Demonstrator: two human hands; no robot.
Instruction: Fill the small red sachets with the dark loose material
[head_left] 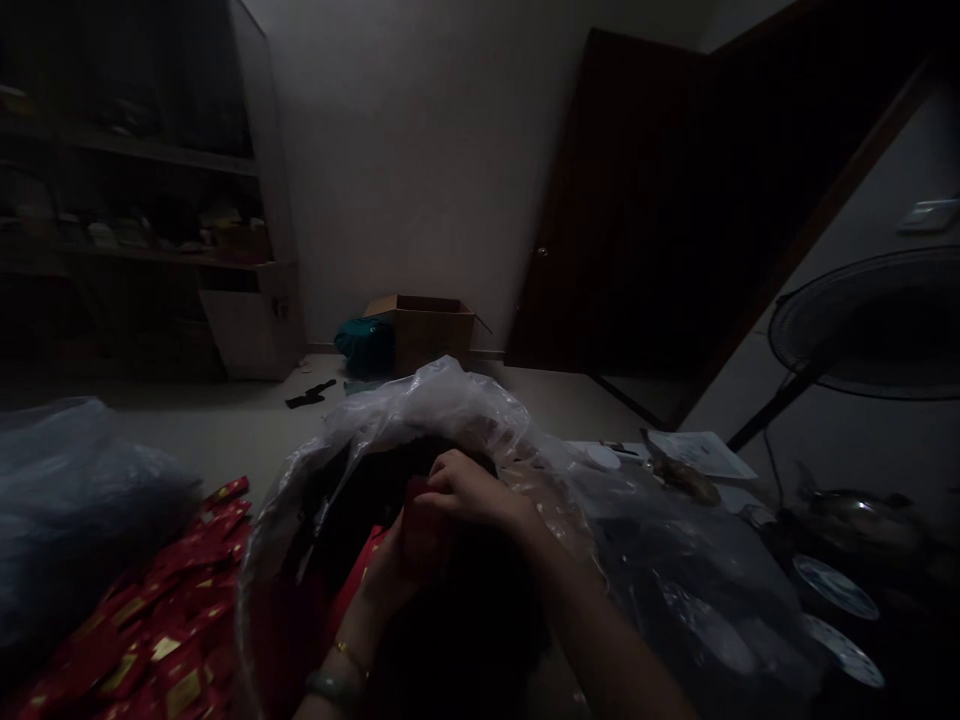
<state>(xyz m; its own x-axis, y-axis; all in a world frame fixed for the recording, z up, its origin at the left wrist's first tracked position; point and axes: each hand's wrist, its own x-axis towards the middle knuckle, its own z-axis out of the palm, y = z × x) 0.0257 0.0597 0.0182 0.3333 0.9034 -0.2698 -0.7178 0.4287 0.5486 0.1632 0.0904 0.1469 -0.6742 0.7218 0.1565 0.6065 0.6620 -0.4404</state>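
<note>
In the dim head view, my left hand [386, 575], with bracelets at its wrist, is closed around a small red packet [421, 530]. My right hand [469, 488] has its fingers curled onto the packet's upper edge. Both hands are over a large clear plastic bag [450, 395] whose mouth stands wide around a dark inside. Another red piece [364, 565] with a bit of gold shows beside my left hand. The inside of the bag below my hands is too dark to make out.
Many red and gold packets [172, 620] lie heaped at left beside a filled plastic bag [75, 510]. Ahead are a cardboard box [433, 330] and a teal bundle [365, 343]. On the right stand a fan [877, 320], plates [836, 587] and a lidded pot [862, 515].
</note>
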